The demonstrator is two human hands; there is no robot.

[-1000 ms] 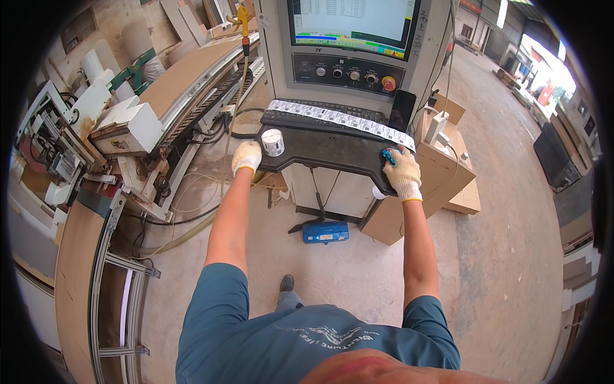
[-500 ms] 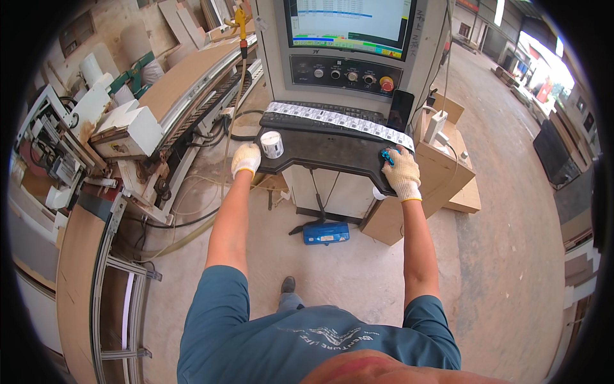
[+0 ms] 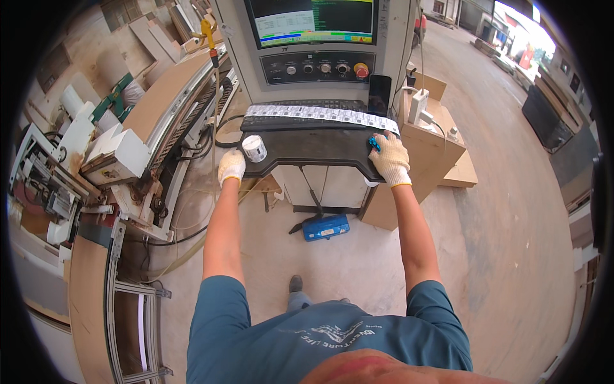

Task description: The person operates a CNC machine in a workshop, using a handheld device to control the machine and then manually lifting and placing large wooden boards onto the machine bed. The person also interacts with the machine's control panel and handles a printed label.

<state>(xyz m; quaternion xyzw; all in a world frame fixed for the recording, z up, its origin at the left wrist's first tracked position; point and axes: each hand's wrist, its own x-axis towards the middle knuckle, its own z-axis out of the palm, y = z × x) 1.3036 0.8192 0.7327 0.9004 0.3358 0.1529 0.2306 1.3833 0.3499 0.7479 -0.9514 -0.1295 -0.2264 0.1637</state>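
My left hand (image 3: pixel 231 166), in a pale knitted glove, is closed at the left corner of the black keyboard shelf (image 3: pixel 307 148), its fingers curled against the edge. Just right of it a roll of white printed labels (image 3: pixel 254 148) stands on the shelf. My right hand (image 3: pixel 391 158), gloved the same way, covers a small blue and black computer mouse (image 3: pixel 374 144) at the shelf's right end. Most of the mouse is hidden under the palm. A strip of printed labels (image 3: pixel 320 114) lies across the black keyboard (image 3: pixel 275 122).
Above the shelf are a lit screen (image 3: pixel 313 22) and a panel with knobs and a red stop button (image 3: pixel 361 70). A dark phone (image 3: pixel 379 94) leans at the right. A blue case (image 3: pixel 326 227) lies on the floor below; machinery with a long board (image 3: pixel 157 96) stands left.
The screen has switched from a pale list to a display with dark panels and green text. My view has shifted slightly; both hands keep their places at the shelf.
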